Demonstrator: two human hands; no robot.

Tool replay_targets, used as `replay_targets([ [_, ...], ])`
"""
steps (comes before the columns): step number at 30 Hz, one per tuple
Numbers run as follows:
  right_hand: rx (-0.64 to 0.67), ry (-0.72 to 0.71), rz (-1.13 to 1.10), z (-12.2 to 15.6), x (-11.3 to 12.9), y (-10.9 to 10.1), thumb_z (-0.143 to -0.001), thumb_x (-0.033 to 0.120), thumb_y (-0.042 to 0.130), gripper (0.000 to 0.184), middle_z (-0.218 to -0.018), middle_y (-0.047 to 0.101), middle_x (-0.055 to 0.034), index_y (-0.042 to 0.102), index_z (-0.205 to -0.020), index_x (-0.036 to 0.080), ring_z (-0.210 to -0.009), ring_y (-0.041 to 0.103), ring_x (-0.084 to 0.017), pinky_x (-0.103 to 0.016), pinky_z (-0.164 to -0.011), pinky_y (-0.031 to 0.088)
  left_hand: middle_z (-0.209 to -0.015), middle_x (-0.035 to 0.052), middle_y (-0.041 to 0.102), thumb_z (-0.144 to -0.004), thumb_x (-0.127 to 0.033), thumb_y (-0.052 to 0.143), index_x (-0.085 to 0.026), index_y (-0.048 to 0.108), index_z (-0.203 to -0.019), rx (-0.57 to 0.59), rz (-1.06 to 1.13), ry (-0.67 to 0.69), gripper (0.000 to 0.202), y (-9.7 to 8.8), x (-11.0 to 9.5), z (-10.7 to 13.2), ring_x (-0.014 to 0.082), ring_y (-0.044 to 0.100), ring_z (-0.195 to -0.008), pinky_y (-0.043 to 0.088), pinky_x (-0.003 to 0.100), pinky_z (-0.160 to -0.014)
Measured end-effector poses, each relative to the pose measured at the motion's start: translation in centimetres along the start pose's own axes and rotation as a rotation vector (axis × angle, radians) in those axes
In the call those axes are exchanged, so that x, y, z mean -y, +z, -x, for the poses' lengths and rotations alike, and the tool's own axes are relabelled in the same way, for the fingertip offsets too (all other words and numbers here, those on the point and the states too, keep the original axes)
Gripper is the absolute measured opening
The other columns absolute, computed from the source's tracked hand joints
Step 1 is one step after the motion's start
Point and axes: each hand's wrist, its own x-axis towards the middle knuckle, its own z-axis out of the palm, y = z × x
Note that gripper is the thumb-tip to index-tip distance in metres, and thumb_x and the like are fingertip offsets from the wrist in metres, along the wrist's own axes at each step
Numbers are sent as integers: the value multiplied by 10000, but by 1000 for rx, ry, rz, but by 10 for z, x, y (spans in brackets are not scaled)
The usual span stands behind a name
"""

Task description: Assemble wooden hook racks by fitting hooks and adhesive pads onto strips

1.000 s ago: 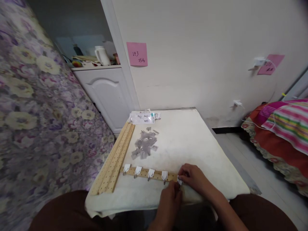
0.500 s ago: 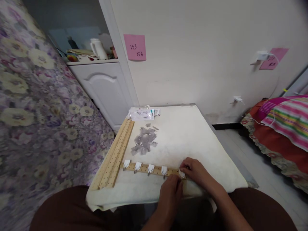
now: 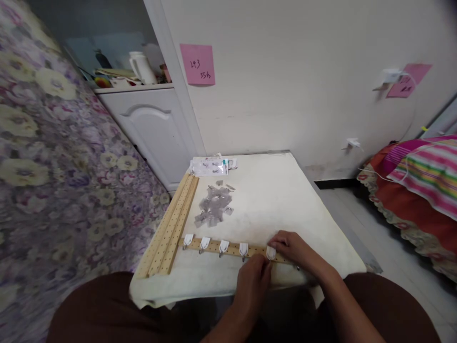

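packets [image 3: 215, 208]: contents unclear | cabinet [image 3: 153, 133]: white jug [image 3: 143, 69] inside | right hand [image 3: 297, 248]: touching white hook [image 3: 271, 253]

A flowered curtain [image 3: 53, 162] hangs at the left, beside a white cupboard [image 3: 157, 131]. On its shelf are a white jug [image 3: 143, 69] and a dark bottle [image 3: 103, 59]. A pink note [image 3: 197, 55] sticks to the pale wall [image 3: 285, 85]; a second note [image 3: 419, 78], partly covered by a plug [image 3: 391, 75], is farther right. Below, a striped cloth [image 3: 432, 171] lies over red fabric [image 3: 403, 200].

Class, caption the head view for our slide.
Left hand and right hand at a white hook on a perforated wooden strip.
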Motion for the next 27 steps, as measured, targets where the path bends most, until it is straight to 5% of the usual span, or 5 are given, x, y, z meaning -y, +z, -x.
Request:
replay_targets([
  [27, -28, 13, 0, 4, -2, 5, -780, 153, 499, 195, -850, 646, -31, 677, -836, 210, -806, 576, -160, -263, -728, 425, -727, 2, 586, -832, -214, 418, -206, 497, -714, -18, -81, 17, 142, 4, -1, 0, 142, 523, -677, 344, 242, -608],
])
